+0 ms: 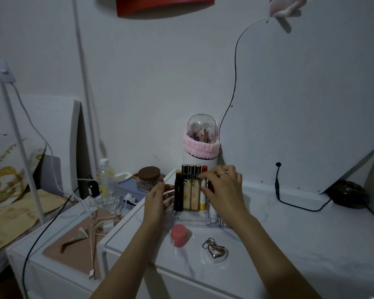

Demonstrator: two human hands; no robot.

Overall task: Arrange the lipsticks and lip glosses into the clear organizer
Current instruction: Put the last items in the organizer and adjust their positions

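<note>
Clear organizer [194,221] sat on the white marble-look tabletop [289,234], near the back, in front of a white domed brush holder [201,137] with a pink band. Tubes stood upright in its slots: a black lipstick [178,194] at the left end, two pale gold-capped lip glosses [191,195] next to it, three dark gold-trimmed tubes [191,170] in the row behind, and a white tube with a yellow base [203,198] on the right.

Left hand [158,197] rested against the organizer's left side, fingers loosely spread, touching the wall beside the black lipstick; not clamped on anything visible. Right hand [222,186] was at the right part of the organizer, thumb and fingertips pinched around the white tube, a red-topped tube [204,169] just behind the fingers. Whether the hand covered further tubes could not be told.

Nearer the camera on the tabletop: a pink-capped jar [178,235] and a silver heart keychain [216,251], both apart from the organizer.
</note>
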